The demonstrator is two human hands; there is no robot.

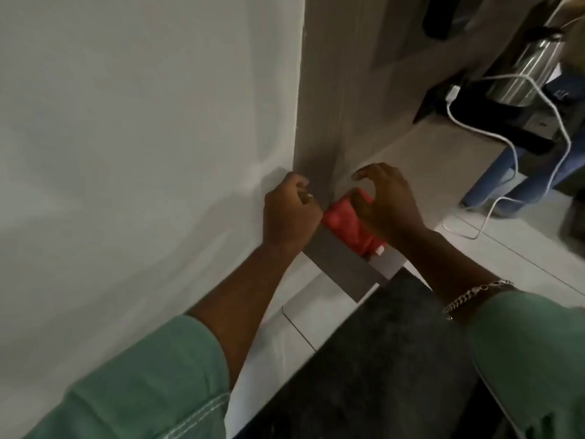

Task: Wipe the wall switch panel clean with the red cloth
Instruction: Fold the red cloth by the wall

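The red cloth (343, 221) lies bunched on a grey ledge (342, 264) where a grey panel meets the white wall. My right hand (384, 201) is on top of it. Thumb and palm press into the cloth, and the fingers arch above it. My left hand (289, 210) is curled into a loose fist against the wall, just left of the cloth, and holds nothing that I can see. No switch panel shows in this view.
The white wall (142, 137) fills the left side and the tall grey panel (332, 90) rises behind my hands. At the right are a steel flask (528, 68), a white cable (506, 144) trailing to the tiled floor, and a person's legs in jeans (519, 175). A dark mat (380, 359) lies below.
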